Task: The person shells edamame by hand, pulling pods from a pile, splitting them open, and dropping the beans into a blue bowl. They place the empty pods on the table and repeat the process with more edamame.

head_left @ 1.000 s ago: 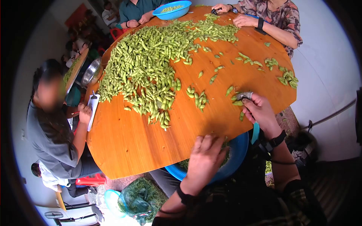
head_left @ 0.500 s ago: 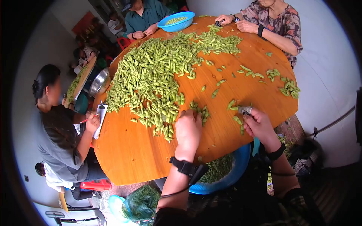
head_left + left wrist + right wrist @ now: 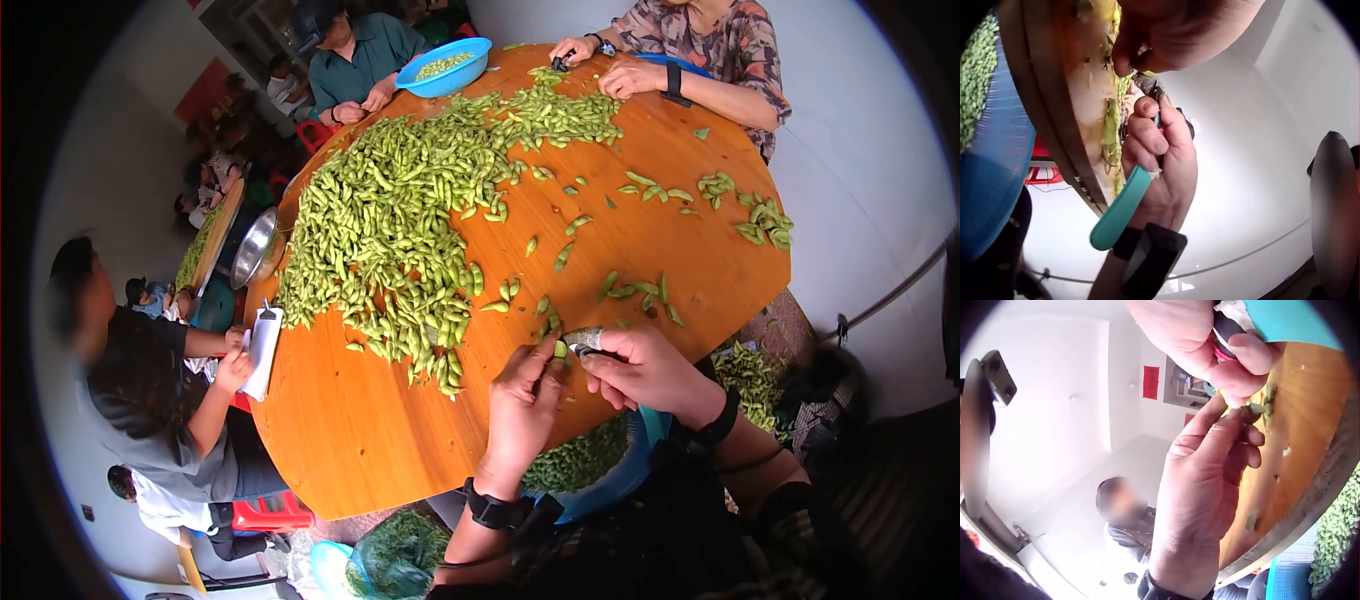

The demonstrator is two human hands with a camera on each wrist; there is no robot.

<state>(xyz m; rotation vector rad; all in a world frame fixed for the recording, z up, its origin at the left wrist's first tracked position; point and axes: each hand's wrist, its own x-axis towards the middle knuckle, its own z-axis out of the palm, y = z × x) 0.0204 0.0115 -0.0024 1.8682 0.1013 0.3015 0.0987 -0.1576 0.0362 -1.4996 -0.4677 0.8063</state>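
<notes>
At the near table edge my left hand (image 3: 522, 408) pinches a green soybean pod (image 3: 560, 352) between thumb and fingers. My right hand (image 3: 650, 372) meets it from the right, fingers curled round a tool with a teal handle (image 3: 1121, 209). A grey, wrapped-looking end (image 3: 583, 340) of what it holds sits right at the pod. In the right wrist view the fingertips of both hands come together over the pod. The tool's working tip is mostly hidden by the fingers. A few loose pods (image 3: 640, 290) lie just beyond the hands.
A large heap of pods (image 3: 390, 220) covers the left and middle of the wooden table (image 3: 340, 440). Below its near edge stands a blue basin (image 3: 655, 430) of shelled beans. Other people sit around, one with a clipboard (image 3: 262, 352). A second blue basin (image 3: 440, 78) stands at the back.
My left hand rose from over the basin to the small pod cluster, then came right with a pod. The right hand moved left and nearer to meet it.
</notes>
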